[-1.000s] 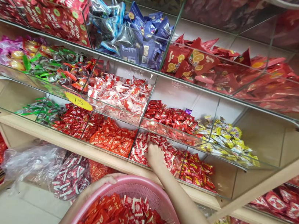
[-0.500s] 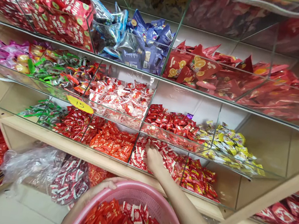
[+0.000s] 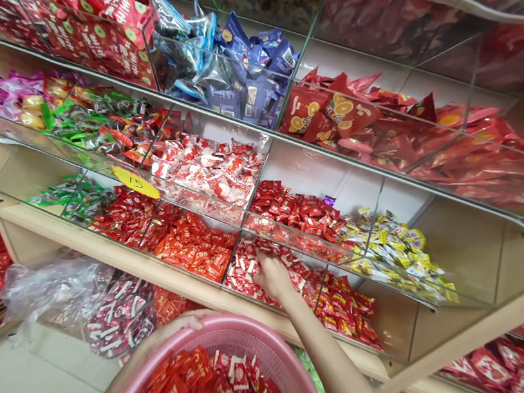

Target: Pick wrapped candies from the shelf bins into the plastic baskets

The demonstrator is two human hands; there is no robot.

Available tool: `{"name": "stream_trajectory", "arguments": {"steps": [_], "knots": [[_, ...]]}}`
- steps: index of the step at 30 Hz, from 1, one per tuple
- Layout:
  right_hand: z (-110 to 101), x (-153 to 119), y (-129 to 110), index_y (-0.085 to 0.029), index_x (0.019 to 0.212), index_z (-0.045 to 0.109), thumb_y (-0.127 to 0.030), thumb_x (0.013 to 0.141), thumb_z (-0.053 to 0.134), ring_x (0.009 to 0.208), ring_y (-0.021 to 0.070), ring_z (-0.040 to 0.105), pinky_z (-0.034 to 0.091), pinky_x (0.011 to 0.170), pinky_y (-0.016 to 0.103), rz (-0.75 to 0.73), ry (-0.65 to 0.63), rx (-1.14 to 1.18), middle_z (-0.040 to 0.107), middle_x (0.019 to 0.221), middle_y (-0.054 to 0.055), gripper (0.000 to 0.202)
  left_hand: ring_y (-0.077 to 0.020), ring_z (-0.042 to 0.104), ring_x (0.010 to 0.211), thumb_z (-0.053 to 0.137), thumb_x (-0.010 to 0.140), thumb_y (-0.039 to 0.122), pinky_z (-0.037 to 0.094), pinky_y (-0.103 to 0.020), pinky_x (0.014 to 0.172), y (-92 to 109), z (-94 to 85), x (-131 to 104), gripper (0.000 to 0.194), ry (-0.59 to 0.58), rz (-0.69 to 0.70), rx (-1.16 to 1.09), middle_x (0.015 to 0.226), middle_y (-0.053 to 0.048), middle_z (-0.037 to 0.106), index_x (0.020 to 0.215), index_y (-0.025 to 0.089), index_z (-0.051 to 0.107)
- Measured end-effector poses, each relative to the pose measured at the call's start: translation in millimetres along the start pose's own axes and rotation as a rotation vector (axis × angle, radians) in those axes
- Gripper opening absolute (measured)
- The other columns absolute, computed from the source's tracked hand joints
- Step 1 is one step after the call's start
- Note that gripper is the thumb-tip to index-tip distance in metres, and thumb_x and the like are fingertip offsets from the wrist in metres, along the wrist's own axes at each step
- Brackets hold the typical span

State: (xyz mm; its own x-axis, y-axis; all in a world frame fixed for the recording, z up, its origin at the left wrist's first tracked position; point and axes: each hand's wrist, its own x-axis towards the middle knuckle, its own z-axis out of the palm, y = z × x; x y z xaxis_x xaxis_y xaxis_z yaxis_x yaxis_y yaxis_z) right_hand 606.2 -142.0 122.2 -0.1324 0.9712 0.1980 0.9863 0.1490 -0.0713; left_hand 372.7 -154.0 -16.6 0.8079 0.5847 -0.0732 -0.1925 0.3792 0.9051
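A pink plastic basket (image 3: 244,325) is in front of me at the bottom of the view, holding orange-red and red-and-white wrapped candies (image 3: 236,381). My left hand (image 3: 183,323) is closed over the basket's left rim. Reaching past the basket, my right hand (image 3: 276,278) is down in the lowest shelf bin among red-and-white wrapped candies (image 3: 242,270). Its fingers are curled, with the tips partly hidden, so I cannot see what lies between them.
Glass dividers (image 3: 233,252) part the shelf bins. Orange-red candies (image 3: 196,249) lie left of my right hand, red-and-yellow ones (image 3: 348,306) to its right. A glass shelf front (image 3: 295,239) runs above it. Clear plastic bags (image 3: 54,287) sit below the shelf.
My right hand has shifted slightly within the same bin, its fingers still among the candies. The shelves appear a little farther left in view. My left hand stays on the basket rim.
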Motion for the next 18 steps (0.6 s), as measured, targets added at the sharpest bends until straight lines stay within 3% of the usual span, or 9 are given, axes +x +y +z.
{"name": "stream_trajectory", "arguments": {"steps": [6, 12, 18], "knots": [[-8, -1, 5, -0.016, 0.085, 0.055, -0.033, 0.074, 0.056, 0.061, 0.0115, 0.047, 0.030, 0.056, 0.022, -0.142, 0.062, 0.248, 0.058, 0.072, 0.001, 0.019, -0.0199, 0.056, 0.092, 0.041, 0.071, 0.012, 0.036, -0.032, 0.084, 4, 6.0, -2, 0.050, 0.011, 0.018, -0.059, 0.095, 0.002, 0.066, 0.118, 0.027, 0.053], [-2, 9, -17, -0.015, 0.075, 0.059, -0.036, 0.075, 0.058, 0.068, 0.0129, 0.049, 0.032, 0.060, 0.022, -0.281, -0.038, 0.185, 0.058, 0.078, 0.004, 0.021, -0.0202, 0.056, 0.091, 0.043, 0.071, 0.015, 0.035, -0.032, 0.085, 5, 6.5, 1, 0.045, -0.038, 0.022, -0.066, 0.096, 0.001, 0.065, 0.111, 0.026, 0.059], [7, 11, -23, -0.015, 0.078, 0.061, -0.039, 0.073, 0.059, 0.074, 0.0150, 0.052, 0.033, 0.061, 0.023, -0.213, -0.102, 0.138, 0.059, 0.085, 0.007, 0.025, -0.0196, 0.055, 0.092, 0.044, 0.068, 0.015, 0.034, -0.030, 0.085, 8, 7.6, 3, 0.044, -0.034, 0.031, -0.050, 0.095, 0.002, 0.065, 0.106, 0.027, 0.063]]}}
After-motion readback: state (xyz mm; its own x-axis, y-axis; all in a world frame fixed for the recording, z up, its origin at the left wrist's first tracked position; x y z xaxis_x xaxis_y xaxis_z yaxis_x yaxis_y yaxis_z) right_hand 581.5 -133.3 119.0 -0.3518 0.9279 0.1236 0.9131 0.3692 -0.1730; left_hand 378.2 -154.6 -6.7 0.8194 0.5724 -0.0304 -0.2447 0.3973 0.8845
